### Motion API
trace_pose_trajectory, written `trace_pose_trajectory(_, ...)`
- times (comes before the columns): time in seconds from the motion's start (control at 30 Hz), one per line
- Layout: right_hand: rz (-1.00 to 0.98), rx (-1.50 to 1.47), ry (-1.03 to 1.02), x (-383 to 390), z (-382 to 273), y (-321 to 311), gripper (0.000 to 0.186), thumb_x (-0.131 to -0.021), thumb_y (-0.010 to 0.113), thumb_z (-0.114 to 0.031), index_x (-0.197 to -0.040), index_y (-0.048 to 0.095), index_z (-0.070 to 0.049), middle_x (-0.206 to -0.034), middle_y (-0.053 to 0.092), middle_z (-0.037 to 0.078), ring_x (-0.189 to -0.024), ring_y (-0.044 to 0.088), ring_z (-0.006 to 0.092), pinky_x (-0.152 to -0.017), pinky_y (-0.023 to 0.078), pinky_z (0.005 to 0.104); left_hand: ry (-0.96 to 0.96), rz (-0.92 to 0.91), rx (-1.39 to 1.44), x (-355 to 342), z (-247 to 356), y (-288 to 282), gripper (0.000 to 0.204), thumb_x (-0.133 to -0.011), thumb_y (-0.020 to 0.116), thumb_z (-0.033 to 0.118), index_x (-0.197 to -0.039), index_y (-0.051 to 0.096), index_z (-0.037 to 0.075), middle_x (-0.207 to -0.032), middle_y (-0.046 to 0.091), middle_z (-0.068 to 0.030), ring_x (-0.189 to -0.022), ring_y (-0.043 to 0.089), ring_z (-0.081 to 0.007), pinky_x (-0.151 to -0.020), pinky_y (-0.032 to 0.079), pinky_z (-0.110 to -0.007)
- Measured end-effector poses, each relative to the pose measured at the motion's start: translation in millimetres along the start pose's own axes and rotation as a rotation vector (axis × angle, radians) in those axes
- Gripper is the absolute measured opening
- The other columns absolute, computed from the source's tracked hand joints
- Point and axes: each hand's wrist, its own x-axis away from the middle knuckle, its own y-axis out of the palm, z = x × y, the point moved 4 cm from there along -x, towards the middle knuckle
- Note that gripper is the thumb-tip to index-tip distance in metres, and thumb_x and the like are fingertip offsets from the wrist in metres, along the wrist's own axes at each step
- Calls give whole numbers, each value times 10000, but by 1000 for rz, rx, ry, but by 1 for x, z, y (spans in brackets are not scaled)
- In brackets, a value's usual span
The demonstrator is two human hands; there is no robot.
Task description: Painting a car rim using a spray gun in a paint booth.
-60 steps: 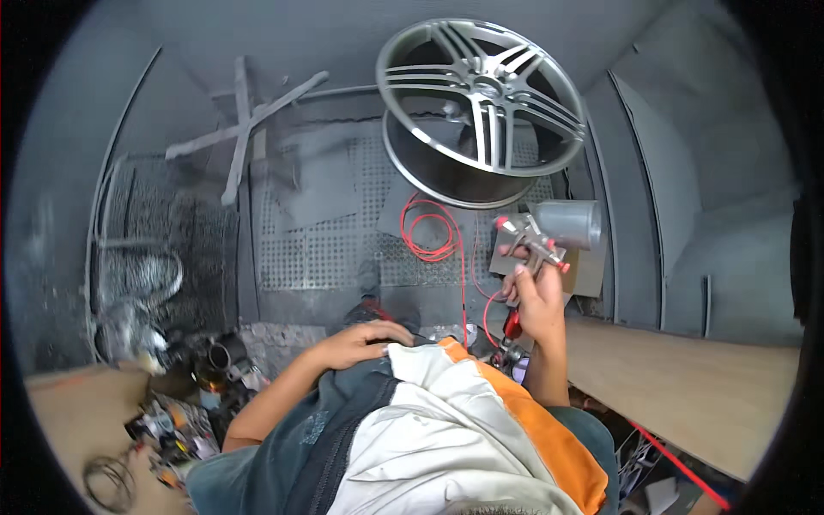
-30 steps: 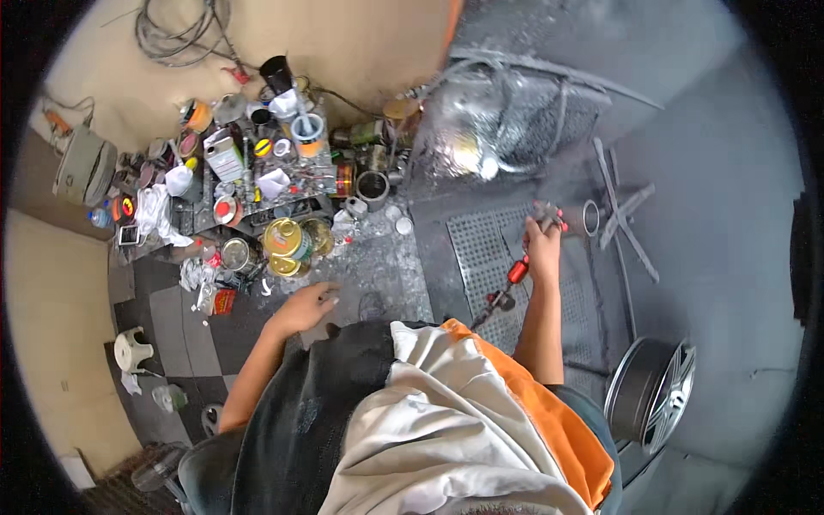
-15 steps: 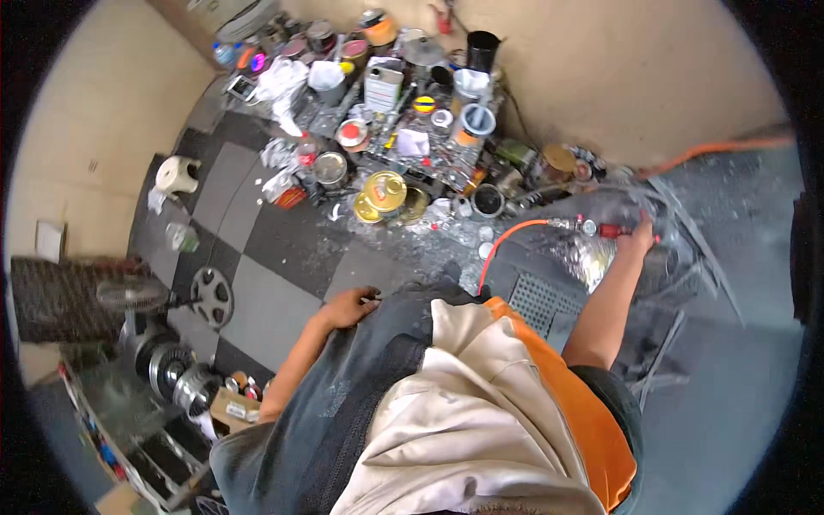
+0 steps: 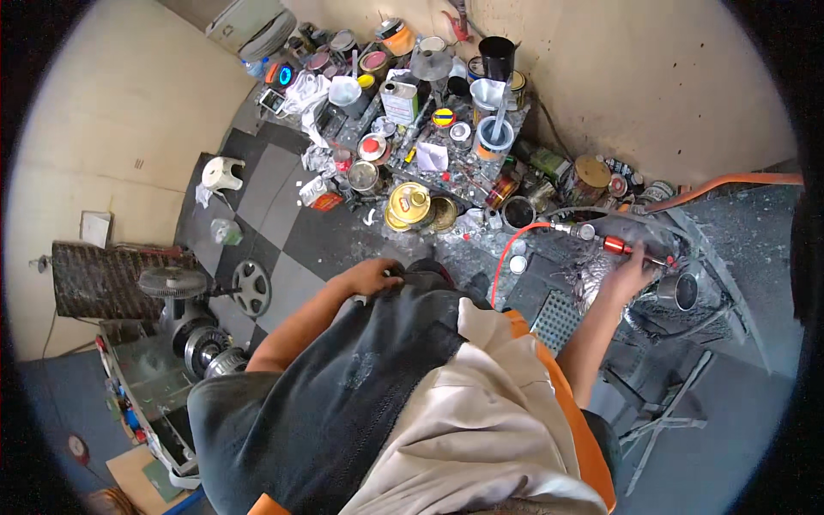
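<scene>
Paint tins (image 4: 410, 204) crowd the floor by the wall — round yellow lids, one white rectangular can (image 4: 400, 101) with a label.

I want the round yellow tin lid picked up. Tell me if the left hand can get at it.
Probably yes: the left hand rests on the dark apron, and bare checkered floor lies between it and the round yellow tin lid.

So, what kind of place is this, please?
Probably a small paint workshop for car wheels. Many opened paint cans crowd the floor, the right hand holds a spray gun on a red hose, and a wheel cover lies nearby.
</scene>
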Motion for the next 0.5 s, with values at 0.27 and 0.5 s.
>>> trace_pose_trajectory(0.27, -565, 323, 35, 149, 31, -18, 426, -895, 605, -67, -1297, 464, -40, -1147, 540, 64, -1013, 508, 146, -916, 414, 302, 173, 20, -303, -110, -9, -67, 323, -827, 659, 278, -1083, 643, 82, -1005, 676, -165, -942, 647, -320, -814, 506, -411)
trace_pose_trajectory(0.5, -947, 632, 222, 233, 121, 63, 375, -853, 657, -77, -1210, 542, -66, -953, 621, 25, -733, 566, 112, -684, 485, 261, 47, 317, -342, -230, -8, -127, 279, -851, 601, 248, -1094, 604, 111, -968, 675, -170, -882, 653, -368, -773, 514, -464)
